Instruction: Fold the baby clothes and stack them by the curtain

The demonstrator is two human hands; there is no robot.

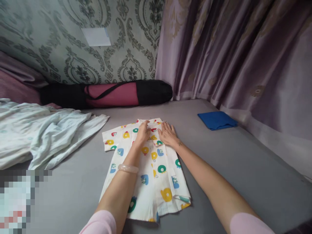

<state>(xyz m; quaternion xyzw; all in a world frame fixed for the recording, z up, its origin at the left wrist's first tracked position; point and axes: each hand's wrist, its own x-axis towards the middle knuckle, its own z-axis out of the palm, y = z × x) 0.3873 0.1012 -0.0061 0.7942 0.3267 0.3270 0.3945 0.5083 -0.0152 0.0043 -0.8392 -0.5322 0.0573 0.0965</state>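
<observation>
A white child's short-sleeved shirt (146, 188), printed with colourful letter shapes, lies front up on the grey bed surface. Its left sleeve (110, 139) is spread out, while the right side is folded inward. My left hand (143, 132) is near the collar, fingers close together and seemingly pinching the cloth; its fingertips are partly hidden. Flat on the shirt's upper right edge rests my right hand (168, 134), fingers stretched out and slightly apart. A pale bangle (128, 168) circles my left forearm.
A folded blue cloth (216, 120) lies at the right, near the purple curtain (195, 48). Pale crumpled fabric (56, 130) is spread on the left. A long black and maroon bag (112, 94) lies along the patterned wall (131, 42). Something pixelated covers the lower left corner.
</observation>
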